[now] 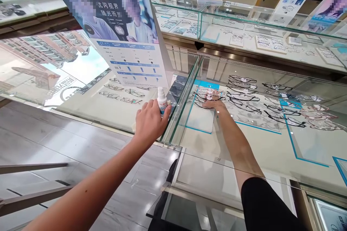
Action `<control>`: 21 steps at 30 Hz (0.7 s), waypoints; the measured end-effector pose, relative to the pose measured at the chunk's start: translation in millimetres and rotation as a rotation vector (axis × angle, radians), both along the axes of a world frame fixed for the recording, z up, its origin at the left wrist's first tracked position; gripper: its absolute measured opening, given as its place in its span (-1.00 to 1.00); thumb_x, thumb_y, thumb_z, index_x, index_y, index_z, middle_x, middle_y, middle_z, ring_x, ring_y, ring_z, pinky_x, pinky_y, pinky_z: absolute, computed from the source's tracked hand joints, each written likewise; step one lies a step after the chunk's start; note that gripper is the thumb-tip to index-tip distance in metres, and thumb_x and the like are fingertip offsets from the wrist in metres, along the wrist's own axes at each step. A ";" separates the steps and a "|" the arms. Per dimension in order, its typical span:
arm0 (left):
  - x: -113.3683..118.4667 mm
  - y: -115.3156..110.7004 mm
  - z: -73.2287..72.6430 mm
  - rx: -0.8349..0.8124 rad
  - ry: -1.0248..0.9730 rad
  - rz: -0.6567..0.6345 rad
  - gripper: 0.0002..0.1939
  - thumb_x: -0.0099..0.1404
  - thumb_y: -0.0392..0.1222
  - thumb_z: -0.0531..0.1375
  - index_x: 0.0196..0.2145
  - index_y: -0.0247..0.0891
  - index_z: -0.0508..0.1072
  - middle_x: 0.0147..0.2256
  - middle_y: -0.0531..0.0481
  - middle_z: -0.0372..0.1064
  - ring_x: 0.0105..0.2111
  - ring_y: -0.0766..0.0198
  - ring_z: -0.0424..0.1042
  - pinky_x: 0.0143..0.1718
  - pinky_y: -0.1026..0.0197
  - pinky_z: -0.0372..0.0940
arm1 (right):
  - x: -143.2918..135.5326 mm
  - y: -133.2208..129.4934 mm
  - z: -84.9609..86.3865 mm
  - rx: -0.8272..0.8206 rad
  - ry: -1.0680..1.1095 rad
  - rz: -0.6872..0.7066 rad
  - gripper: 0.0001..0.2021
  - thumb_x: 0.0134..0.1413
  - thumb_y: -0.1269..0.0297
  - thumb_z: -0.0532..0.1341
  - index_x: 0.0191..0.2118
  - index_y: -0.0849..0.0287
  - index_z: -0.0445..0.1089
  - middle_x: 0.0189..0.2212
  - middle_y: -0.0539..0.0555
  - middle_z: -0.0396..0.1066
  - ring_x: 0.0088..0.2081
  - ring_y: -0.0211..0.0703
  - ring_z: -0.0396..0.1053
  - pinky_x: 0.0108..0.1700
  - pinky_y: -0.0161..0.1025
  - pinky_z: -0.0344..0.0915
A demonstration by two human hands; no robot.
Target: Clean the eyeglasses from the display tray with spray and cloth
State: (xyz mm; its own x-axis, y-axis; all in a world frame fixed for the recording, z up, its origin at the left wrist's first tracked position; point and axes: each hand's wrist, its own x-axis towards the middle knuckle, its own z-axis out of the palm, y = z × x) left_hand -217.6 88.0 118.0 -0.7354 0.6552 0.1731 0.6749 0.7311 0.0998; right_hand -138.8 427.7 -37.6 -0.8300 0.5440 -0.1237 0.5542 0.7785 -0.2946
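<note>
My left hand [149, 120] rests on the glass countertop, closed about a small white spray bottle [162, 99] that stands upright between its thumb and fingers. A bit of pale cloth or paper seems to lie beside the bottle. Inside the display case on the right, my right hand [215, 104] reaches under the glass top, its fingers closed at a dark-framed pair of eyeglasses [199, 96] with a small white tag. The frame partly covers the fingers. Just right of that hand lie rows of more eyeglasses [244, 97].
A tall printed price sign [132, 61] stands on the left counter, behind my left hand. Blue-edged display boards [200, 121] lie in the case. Glass edges [187, 97] run between the two cases. Further glass cases [244, 39] with eyeglasses stand behind. Grey tiles [108, 173] form the floor.
</note>
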 end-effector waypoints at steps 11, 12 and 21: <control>0.5 2.2 0.2 0.017 -0.015 0.001 -0.50 0.61 0.21 -0.10 -0.04 -0.23 0.42 -0.07 -0.29 0.52 0.01 -0.24 0.46 -0.13 -0.12 0.26 | 12.1 -25.4 -10.4 0.043 -0.049 0.028 -0.85 0.12 0.14 0.32 -0.28 0.09 0.48 -0.08 0.21 0.60 0.10 0.23 0.39 0.21 0.05 0.25; 0.6 2.4 0.2 0.019 -0.013 0.000 -0.49 0.61 0.21 -0.11 -0.04 -0.23 0.42 -0.07 -0.29 0.52 0.01 -0.24 0.46 -0.13 -0.12 0.26 | 13.9 -28.5 -11.3 0.049 -0.042 0.029 -0.85 0.13 0.15 0.32 -0.26 0.09 0.48 -0.07 0.21 0.59 0.12 0.24 0.38 0.28 0.10 0.19; 1.2 5.8 0.2 0.072 -0.025 -0.009 -0.46 0.60 0.22 -0.11 -0.01 -0.25 0.44 -0.03 -0.35 0.52 0.05 -0.26 0.45 -0.08 -0.11 0.26 | 42.5 -63.2 0.2 0.079 0.010 0.102 -0.87 0.21 0.24 0.25 -0.30 0.13 0.52 -0.02 0.21 0.53 0.19 0.15 0.29 0.49 0.18 -0.22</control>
